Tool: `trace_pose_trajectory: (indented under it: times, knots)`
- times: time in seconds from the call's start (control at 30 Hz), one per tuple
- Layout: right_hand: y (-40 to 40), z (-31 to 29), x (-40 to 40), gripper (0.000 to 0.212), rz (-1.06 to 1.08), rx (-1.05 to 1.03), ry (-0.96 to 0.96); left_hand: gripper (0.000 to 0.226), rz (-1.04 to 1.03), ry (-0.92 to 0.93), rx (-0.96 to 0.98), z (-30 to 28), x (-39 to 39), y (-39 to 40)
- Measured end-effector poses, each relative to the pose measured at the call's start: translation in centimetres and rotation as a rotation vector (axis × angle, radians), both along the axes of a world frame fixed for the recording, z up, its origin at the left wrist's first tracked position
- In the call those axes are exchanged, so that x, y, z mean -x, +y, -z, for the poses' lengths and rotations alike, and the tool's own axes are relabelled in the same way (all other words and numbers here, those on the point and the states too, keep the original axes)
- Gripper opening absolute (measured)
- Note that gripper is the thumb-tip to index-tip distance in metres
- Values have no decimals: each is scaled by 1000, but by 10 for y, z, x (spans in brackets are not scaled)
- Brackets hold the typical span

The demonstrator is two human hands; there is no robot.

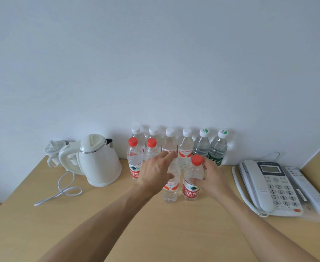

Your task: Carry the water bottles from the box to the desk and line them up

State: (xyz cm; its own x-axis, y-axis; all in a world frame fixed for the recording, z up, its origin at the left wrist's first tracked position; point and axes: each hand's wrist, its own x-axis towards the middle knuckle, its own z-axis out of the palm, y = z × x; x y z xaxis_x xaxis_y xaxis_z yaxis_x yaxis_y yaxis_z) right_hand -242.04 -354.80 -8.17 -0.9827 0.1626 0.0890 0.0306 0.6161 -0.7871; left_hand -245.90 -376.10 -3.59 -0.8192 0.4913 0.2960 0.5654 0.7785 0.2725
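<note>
Several water bottles [185,148] stand in a row against the wall on the wooden desk [117,224], some white-capped, two with green labels [217,150]. In front of them at the left stand two red-capped bottles [134,159]. My left hand [155,171] grips the upper part of a clear bottle with a red and white label [170,188] that stands on the desk. My right hand [210,176] grips a red-capped bottle [192,186] just beside it. Both bottles are upright. The box is out of view.
A white electric kettle [96,159] with its loose cord [64,190] stands at the left, a small lidded cup [54,148] behind it. A white desk phone [268,186] and a remote control [306,188] lie at the right.
</note>
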Motion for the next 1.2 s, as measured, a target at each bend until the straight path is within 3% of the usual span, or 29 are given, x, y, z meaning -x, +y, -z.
trace_pose_trajectory:
  times: [0.3,0.57,0.93,1.2]
  knots:
    - [-4,-3,-8,57,55,-7,23,58,-43,-109,4,-11,34,24]
    - [-6,-4,-10,55,87,-31,23,50,-140,-69,85,-18,55,36]
    - [-8,-7,-5,45,118,-111,29,47,-118,-79,141,-25,52,33]
    - [-9,-11,9,40,119,-116,28,41,-10,303,196,-12,38,15]
